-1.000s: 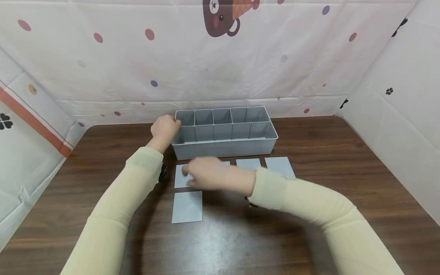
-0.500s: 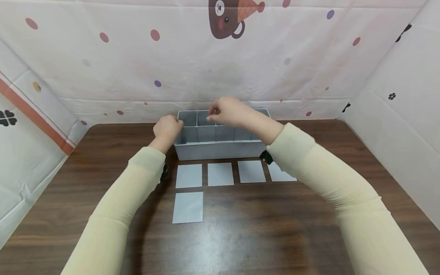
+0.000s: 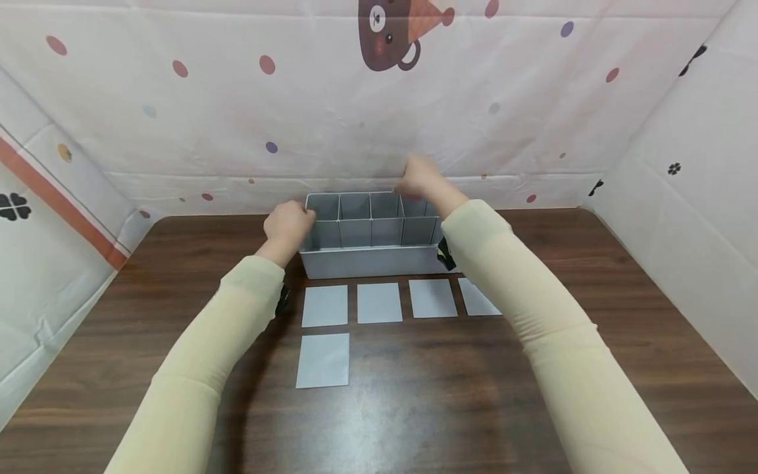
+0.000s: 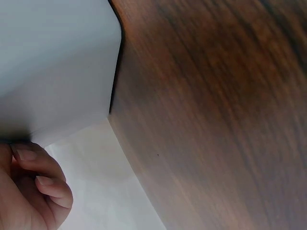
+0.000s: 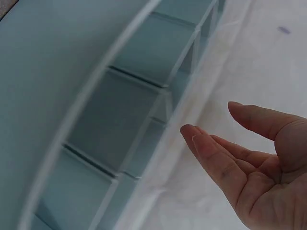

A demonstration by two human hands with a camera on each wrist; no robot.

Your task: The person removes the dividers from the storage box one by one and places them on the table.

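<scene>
A grey divided storage box [image 3: 373, 263] stands near the back wall, with two rows of compartments. My left hand [image 3: 288, 225] grips its left end at the rim. In the left wrist view the curled fingers of that hand [image 4: 36, 191] lie at the box's edge. Over the box's back rim, right of centre, is my right hand [image 3: 423, 176]. The right wrist view shows this hand [image 5: 259, 167] holding nothing, thumb and fingers apart, beside the box's compartments [image 5: 115, 120]. My right forearm covers the box's right end in the head view.
On the brown wooden table [image 3: 414, 401], several pale square cards lie in a row before the box, such as one at the left [image 3: 325, 306]. Another card [image 3: 323, 361] lies nearer. A printed white cloth [image 3: 331, 118] hangs close behind the box.
My right hand has risen from over the cards to the box, then moved right along it to the back rim. My left hand has kept its hold on the box's left end.
</scene>
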